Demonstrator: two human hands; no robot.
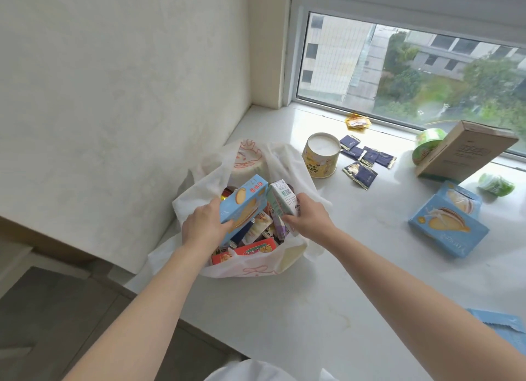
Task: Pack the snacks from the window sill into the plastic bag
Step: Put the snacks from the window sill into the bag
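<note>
A white plastic bag (287, 167) with red line drawings stands open on the white window sill (355, 267), against the wall. Several snack packs fill it, a red box (253, 248) among them. My left hand (203, 224) grips a blue biscuit box (242, 207) in the bag's mouth. My right hand (308, 217) holds a pale green and white carton (281, 201) upright beside it, inside the bag.
On the sill lie a yellow round tin (323, 156), several dark blue sachets (367, 158), a small yellow packet (357, 122), a brown cardboard box (466, 150), a green cup (427, 144), a green wrapped item (496, 184), another blue biscuit box (449, 224) and a blue pack (501, 326).
</note>
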